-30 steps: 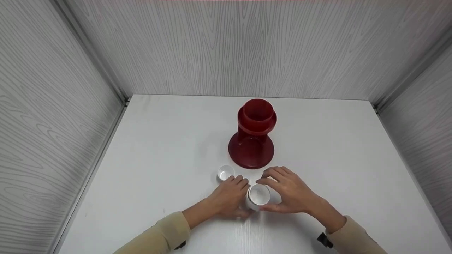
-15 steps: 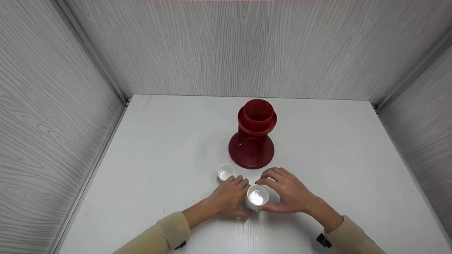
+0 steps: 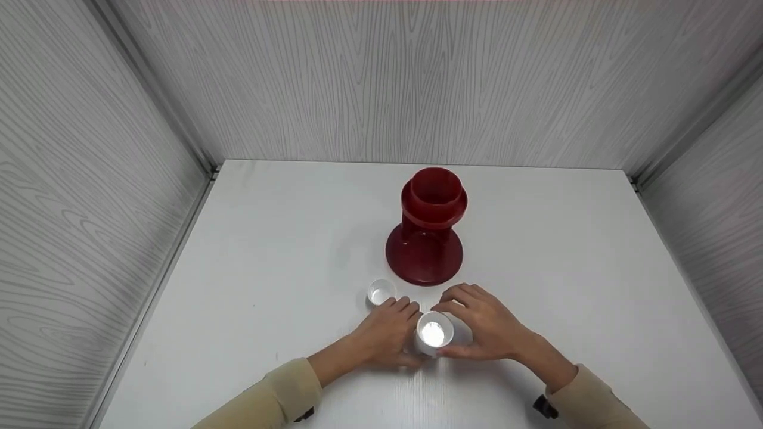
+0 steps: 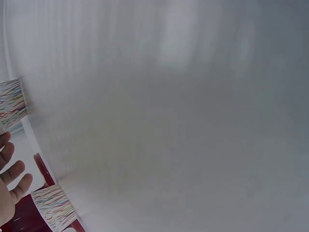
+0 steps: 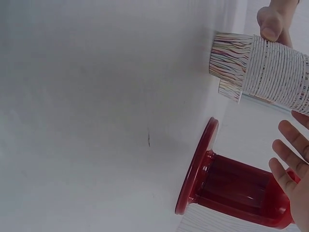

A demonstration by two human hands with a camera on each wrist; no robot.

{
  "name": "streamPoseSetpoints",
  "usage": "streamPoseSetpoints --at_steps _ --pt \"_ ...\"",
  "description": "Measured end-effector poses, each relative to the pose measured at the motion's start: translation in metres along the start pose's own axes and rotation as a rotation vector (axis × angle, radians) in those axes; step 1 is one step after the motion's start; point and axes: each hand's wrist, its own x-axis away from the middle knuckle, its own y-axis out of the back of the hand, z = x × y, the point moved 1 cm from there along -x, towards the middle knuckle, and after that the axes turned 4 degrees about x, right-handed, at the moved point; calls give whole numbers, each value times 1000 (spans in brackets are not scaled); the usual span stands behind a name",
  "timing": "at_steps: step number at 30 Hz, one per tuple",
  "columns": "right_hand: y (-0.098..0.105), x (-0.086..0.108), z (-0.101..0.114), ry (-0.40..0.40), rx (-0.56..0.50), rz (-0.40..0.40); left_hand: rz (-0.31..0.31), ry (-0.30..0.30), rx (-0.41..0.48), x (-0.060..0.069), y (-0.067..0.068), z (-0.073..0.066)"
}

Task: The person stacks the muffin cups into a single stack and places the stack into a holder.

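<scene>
A stack of white paper cups (image 3: 425,347) stands upright on the table between my hands; its multicoloured wavy lines show in the right wrist view. My left hand (image 3: 384,336) holds the stack from the left, its thumb against the cups. From the right, my right hand (image 3: 492,328) curves its thumb and fingers round the upper part of the stack. Bright light fills the open top cup. Just beyond my left hand, a single paper cup (image 3: 381,291) stands upright, and the left wrist view shows its lined side (image 4: 53,208).
A red plastic stand (image 3: 424,256) with a round base and an open cylindrical top stands beyond my hands. The white table (image 3: 268,238) is bounded by grey wood-grain panels (image 3: 381,83) at the back and both sides.
The top cup has tipped slightly left into line with the stack, and light now shines inside it. My right hand has shifted very slightly; the left hand keeps its place.
</scene>
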Motion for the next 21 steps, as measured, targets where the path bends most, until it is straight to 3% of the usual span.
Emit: streamPoseSetpoints --at_steps 4,11,21 --pt "-1 2 -1 -16 -16 14 1 -3 -11 0 0 0" --pt "-4 3 -1 0 -17 5 53 23 34 0 0 0" --pt "-8 5 2 18 67 7 35 9 -6 -1 0 -1"
